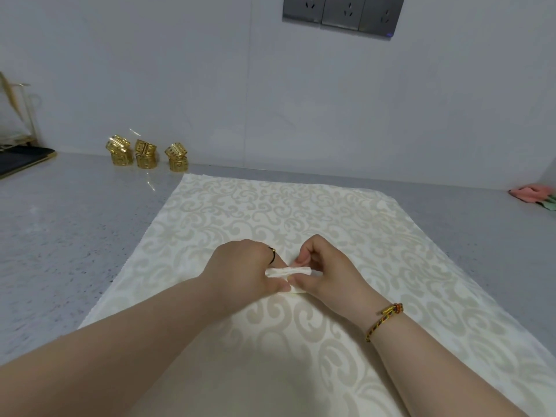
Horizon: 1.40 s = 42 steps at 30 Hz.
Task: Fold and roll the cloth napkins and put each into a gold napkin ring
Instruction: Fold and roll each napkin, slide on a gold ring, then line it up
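White roll (288, 271) pinched by left hand (246, 267) and right hand (329, 266); mid-roll I'd guess, ring (146, 155) needs grabbing next.

Napkin (301, 212) lies spread on bench (75, 224), centre. Six napkin rings (146, 156) stacked in pairs behind it, left, against wall (210, 85). Cloths (538, 198) at far right.
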Each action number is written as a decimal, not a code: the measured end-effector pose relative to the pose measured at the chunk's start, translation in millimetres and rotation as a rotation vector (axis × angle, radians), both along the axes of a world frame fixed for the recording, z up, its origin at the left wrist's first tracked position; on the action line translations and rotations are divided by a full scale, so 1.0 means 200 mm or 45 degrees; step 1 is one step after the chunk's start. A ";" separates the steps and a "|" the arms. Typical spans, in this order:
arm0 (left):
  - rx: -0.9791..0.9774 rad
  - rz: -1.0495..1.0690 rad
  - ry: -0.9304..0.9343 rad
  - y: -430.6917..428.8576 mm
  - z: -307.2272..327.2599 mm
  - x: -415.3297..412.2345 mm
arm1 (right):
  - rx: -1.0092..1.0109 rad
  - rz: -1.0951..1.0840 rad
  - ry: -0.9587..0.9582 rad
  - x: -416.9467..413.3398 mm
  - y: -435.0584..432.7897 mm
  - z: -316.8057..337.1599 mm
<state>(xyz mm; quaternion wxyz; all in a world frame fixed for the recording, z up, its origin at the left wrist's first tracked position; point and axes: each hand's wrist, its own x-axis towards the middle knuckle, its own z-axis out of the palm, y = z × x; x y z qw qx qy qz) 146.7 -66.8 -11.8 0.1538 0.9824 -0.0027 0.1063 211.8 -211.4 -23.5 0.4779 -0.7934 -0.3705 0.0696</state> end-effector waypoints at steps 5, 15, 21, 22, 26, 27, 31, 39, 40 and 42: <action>0.057 0.017 -0.077 -0.01 -0.01 -0.02 | 0.172 0.017 0.222 0.01 -0.01 -0.01; 0.074 0.230 -0.071 0.32 0.00 -0.13 | -0.180 -0.033 -0.068 0.01 -0.01 -0.03; 0.152 0.381 -0.069 0.62 0.03 -0.22 | -0.321 -0.059 -0.297 0.00 0.03 -0.04; 0.151 0.413 -0.071 0.67 0.03 -0.22 | -0.334 -0.067 -0.307 0.00 0.04 -0.03; 0.030 0.487 -0.141 0.82 -0.02 -0.23 | -0.503 0.020 -0.393 0.01 0.14 0.03; -0.021 0.474 -0.154 0.84 -0.04 -0.22 | -0.546 0.054 -0.427 0.01 0.18 0.05; -0.232 0.430 -0.171 0.87 -0.06 -0.23 | -0.641 0.115 -0.541 0.09 0.47 0.15; -0.217 0.582 -0.302 1.00 -0.12 -0.20 | -0.760 0.004 -0.594 0.44 1.24 0.20; -0.239 0.609 -0.319 1.01 -0.11 -0.20 | -0.766 -0.012 -0.580 0.48 1.32 0.21; -0.221 0.601 -0.372 1.04 -0.14 -0.18 | -0.765 -0.045 -0.584 0.57 1.49 0.22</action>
